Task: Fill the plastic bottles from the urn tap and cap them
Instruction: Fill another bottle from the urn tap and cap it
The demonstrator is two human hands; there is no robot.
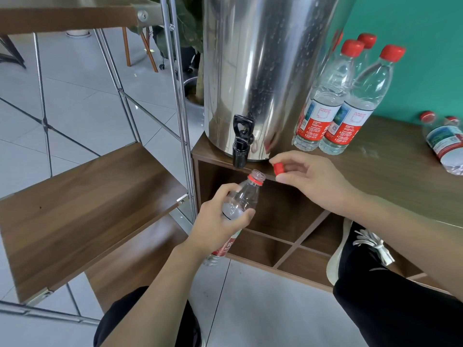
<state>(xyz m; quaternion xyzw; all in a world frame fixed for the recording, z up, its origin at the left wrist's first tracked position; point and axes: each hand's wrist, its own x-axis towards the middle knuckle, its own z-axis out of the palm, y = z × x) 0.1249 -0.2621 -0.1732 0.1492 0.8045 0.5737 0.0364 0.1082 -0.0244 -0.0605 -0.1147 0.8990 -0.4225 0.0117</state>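
Head view: your left hand [220, 221] gripped the uncapped bottle [244, 196]; your right hand [308, 180] pinched its red cap [278, 169]. Tilted below the tap [241, 141], it could spill.

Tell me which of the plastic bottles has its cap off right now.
The bottle in the left hand, below the tap: its neck is open. The right hand pinches its red cap. The other bottles are capped.

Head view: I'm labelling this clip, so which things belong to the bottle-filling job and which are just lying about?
Job:
open bottle, gripped by left hand
red cap, pinched by right hand
urn and its black tap
capped bottles standing beside the urn
bottles lying on the counter

Lying about:
folding shelf
potted plant
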